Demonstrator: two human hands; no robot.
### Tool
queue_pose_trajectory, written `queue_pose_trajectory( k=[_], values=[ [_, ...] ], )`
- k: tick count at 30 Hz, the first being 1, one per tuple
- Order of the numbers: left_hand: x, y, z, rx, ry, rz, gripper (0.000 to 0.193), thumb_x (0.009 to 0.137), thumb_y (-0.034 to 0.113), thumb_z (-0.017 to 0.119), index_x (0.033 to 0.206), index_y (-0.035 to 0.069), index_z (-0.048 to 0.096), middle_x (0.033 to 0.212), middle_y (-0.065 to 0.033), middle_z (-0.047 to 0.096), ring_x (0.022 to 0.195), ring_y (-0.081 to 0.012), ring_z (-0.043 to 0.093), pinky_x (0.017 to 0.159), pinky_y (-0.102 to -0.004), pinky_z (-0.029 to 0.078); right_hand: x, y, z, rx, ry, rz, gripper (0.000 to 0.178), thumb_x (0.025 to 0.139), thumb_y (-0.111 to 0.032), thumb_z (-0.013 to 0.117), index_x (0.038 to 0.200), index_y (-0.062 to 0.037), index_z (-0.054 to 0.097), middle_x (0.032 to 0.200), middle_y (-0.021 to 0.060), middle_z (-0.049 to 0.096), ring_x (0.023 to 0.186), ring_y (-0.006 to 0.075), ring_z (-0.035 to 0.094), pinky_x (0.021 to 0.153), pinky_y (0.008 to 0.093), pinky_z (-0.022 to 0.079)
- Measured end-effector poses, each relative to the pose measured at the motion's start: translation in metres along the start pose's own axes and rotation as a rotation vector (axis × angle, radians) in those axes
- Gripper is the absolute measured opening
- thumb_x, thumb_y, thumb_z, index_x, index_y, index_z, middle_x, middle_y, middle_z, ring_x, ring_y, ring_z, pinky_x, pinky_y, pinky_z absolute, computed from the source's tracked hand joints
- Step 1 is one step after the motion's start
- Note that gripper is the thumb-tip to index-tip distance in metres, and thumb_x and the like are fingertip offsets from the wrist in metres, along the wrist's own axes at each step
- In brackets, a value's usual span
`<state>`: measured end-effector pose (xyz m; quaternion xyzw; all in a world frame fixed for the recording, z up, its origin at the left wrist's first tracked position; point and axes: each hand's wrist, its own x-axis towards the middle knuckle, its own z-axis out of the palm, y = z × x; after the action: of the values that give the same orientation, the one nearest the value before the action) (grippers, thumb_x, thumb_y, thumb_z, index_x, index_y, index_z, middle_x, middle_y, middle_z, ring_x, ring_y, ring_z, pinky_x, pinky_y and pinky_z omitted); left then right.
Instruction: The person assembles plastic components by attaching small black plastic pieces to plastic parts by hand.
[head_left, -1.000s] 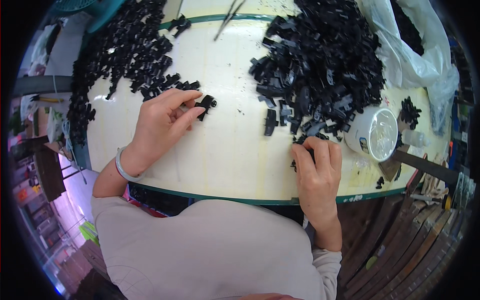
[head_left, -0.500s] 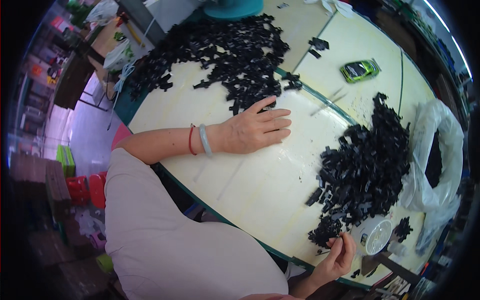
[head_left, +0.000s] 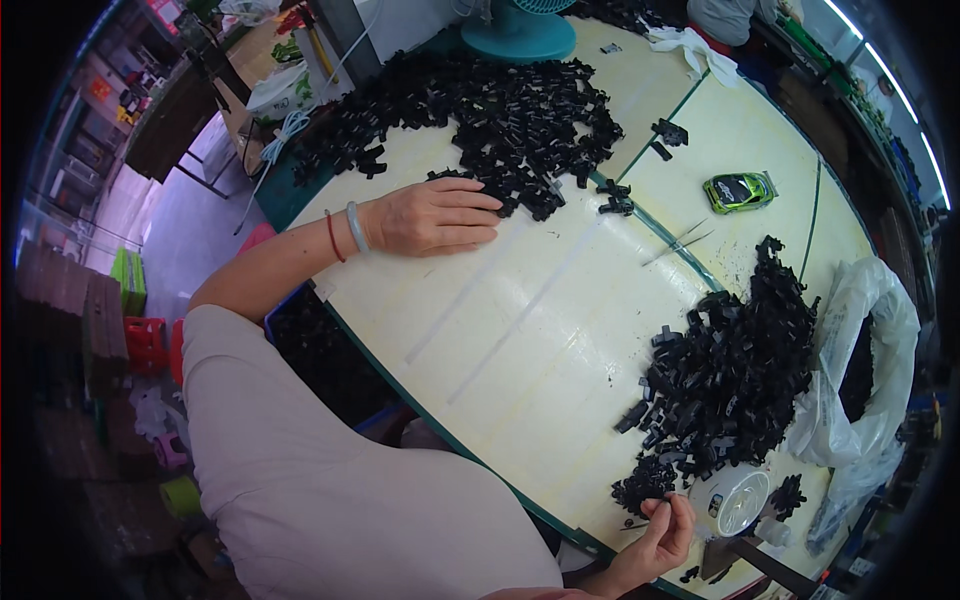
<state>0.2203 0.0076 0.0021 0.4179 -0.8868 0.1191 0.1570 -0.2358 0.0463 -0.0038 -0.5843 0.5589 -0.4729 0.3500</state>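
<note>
Picking step, apparently — left hand point(head_left: 425, 218) palm-down, fingers together, at black parts point(head_left: 540, 115), 12 o'clock; right hand point(head_left: 662, 538) pinched, contents unclear, by small black heap point(head_left: 643, 484), 5 o'clock — next needs single-piece grip.

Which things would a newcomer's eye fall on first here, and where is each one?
On the pale table, a left heap of black parts and a right heap stand out most. Beyond the right heap, a green toy car makes a bright spot. The left hand is palm down by the left heap's near edge; the right hand is beside a white tub.
</note>
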Motion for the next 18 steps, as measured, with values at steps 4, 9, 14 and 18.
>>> queue_pose_trajectory(
  k=[4, 9, 14, 18],
  values=[
    [-0.016, -0.009, -0.011, 0.113, -0.113, 0.108, 0.03, 0.081, 0.015, 0.065, 0.109, 0.007, 0.061, 0.115, -0.0068, 0.06, 0.113, -0.0219, 0.053, 0.099, -0.0383, 0.041, -0.004, -0.005, 0.001, 0.031, 0.038, 0.08, 0.014, 0.088, 0.001, 0.052, 0.099, 0.0054, 0.061, 0.09, 0.0117, 0.062, 0.069, 0.0135, 0.059, 0.066, 0.0242, 0.05],
    [-0.01, -0.005, -0.023, 0.034, -0.189, 0.104, 0.041, 0.083, 0.026, 0.063, 0.12, 0.01, 0.055, 0.126, -0.0079, 0.052, 0.12, -0.0233, 0.046, 0.104, -0.0395, 0.034, -0.005, -0.01, 0.0, 0.055, 0.078, 0.099, 0.014, 0.087, 0.0, 0.055, 0.098, 0.0061, 0.062, 0.08, 0.0121, 0.066, 0.07, 0.0153, 0.061, 0.067, 0.026, 0.051],
    [0.044, -0.014, -0.007, 0.061, 0.093, -0.617, 0.066, 0.079, 0.046, 0.063, 0.129, 0.007, 0.044, 0.129, -0.0141, 0.04, 0.119, -0.0311, 0.037, 0.101, -0.0418, 0.03, -0.008, -0.007, 0.01, 0.111, 0.029, 0.081, 0.013, 0.088, 0.001, 0.052, 0.096, 0.0058, 0.061, 0.088, 0.0111, 0.062, 0.068, 0.0128, 0.059, 0.064, 0.0236, 0.05],
    [0.08, -0.067, 0.01, -0.045, -0.291, -1.107, 0.109, 0.066, 0.078, 0.051, 0.142, 0.006, 0.021, 0.14, -0.0261, 0.018, 0.126, -0.0426, 0.022, 0.103, -0.0496, 0.022, -0.009, -0.013, 0.013, 0.103, -0.044, 0.034, 0.014, 0.087, 0.003, 0.05, 0.095, 0.0056, 0.06, 0.094, 0.011, 0.058, 0.066, 0.0125, 0.058, 0.062, 0.023, 0.05]
  ],
)
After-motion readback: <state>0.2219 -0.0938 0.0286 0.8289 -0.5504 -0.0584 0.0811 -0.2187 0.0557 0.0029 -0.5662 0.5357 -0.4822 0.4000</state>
